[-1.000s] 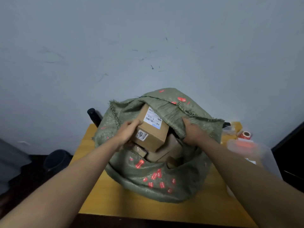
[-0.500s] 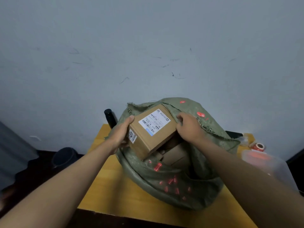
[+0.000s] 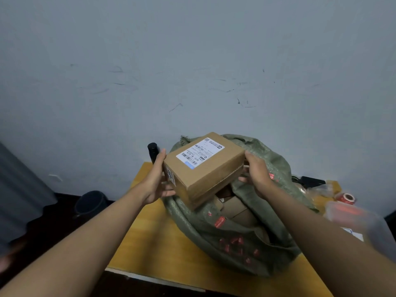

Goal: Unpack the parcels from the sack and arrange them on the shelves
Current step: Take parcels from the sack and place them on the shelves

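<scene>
Both hands clamp 1 cardboard parcel (image 3: 205, 168) above the open green sack (image 3: 246, 239), the left hand (image 3: 155, 181) gripping its 9 o'clock end and the right hand (image 3: 256, 174) its 3 o'clock end, while more boxes (image 3: 233, 207) lie inside the sack on the yellow counter (image 3: 150, 243).

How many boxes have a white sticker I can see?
1. The cardboard box held up between the left hand and right hand above the green sack. Boxes inside the sack show none, though theirs may be hidden.
</scene>
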